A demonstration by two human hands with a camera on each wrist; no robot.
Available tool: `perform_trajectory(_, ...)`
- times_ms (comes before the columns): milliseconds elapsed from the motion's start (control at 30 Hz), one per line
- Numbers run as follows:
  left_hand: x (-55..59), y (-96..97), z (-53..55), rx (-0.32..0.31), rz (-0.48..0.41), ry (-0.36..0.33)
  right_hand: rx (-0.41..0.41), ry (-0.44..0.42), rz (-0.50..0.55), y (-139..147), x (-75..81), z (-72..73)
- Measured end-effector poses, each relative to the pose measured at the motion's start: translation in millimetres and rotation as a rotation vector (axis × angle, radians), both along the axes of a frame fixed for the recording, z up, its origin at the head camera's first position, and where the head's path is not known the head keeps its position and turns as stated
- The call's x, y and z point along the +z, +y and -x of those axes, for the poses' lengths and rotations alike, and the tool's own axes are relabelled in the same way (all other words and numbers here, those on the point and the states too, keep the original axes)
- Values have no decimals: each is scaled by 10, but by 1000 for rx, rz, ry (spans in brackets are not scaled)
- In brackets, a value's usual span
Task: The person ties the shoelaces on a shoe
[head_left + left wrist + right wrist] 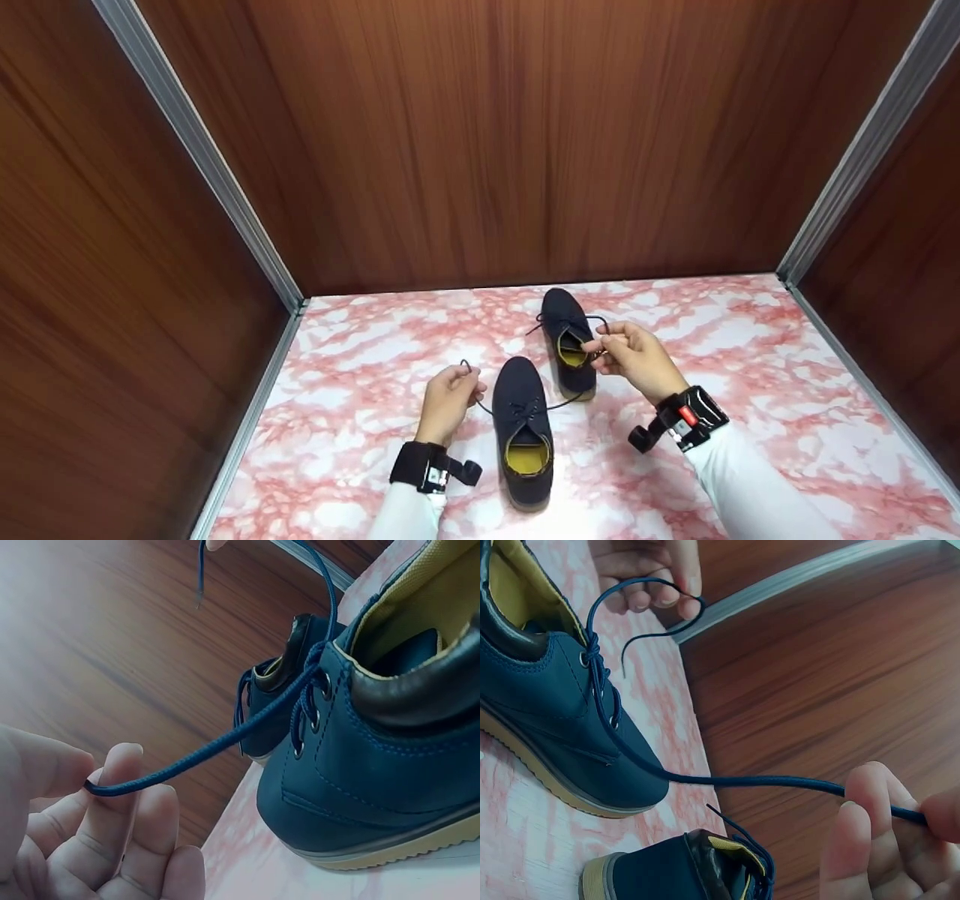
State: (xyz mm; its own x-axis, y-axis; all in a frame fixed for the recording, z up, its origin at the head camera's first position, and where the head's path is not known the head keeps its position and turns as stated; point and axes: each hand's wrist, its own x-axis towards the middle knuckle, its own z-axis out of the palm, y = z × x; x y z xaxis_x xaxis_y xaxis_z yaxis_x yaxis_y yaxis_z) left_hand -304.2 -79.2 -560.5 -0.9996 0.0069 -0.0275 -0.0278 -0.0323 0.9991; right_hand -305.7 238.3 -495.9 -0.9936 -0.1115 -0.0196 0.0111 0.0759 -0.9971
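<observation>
A navy shoe (pixel 519 382) with a yellow lining stands nearest, its toe facing away. My left hand (pixel 448 397) is just left of it and pinches one end of its shoelace (pixel 187 759) between thumb and fingers. On the other side, my right hand (pixel 634 360) pinches the opposite lace end (pixel 780 781), raised over the second shoe's heel. Both lace ends run out from a crossing at the top eyelets (pixel 315 720). The left lace's loose tip hangs past the fingers in the right wrist view.
The second navy shoe (pixel 561 309) stands behind and to the right, its own lace hanging at the side. Both shoes are on a red-and-white marbled surface (pixel 360 420). Brown wood-grain panels (pixel 480 150) with grey metal edging (pixel 225 165) enclose it at the back and sides.
</observation>
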Motion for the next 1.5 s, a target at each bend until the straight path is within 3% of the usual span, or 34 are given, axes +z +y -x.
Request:
perform_trajectory(233,21,26,5,-29,21,23,-22,6,-38,-58,48,48)
perform_trajectory(467,2,26,-17,-34,158,29,-71,45,-170,-123,119,137)
perform_trajectory(733,-68,39,-59,-27,344,97,-82,164,-396,-303,185,345)
perform_trajectory(900,-103,50,-90,-30,424,129,-112,311,-572,-680,342,537)
perform_trajectory(1133,-139,7,-97,-31,457,124,126,325,-505,-1214,468,603)
perform_trajectory(1233,-153,-28,-84,-8,458,103,122,341,-501,-1200,409,581)
perform_trajectory(1500,-177,-36,-62,21,386,21,68,347,-564,-805,208,499)
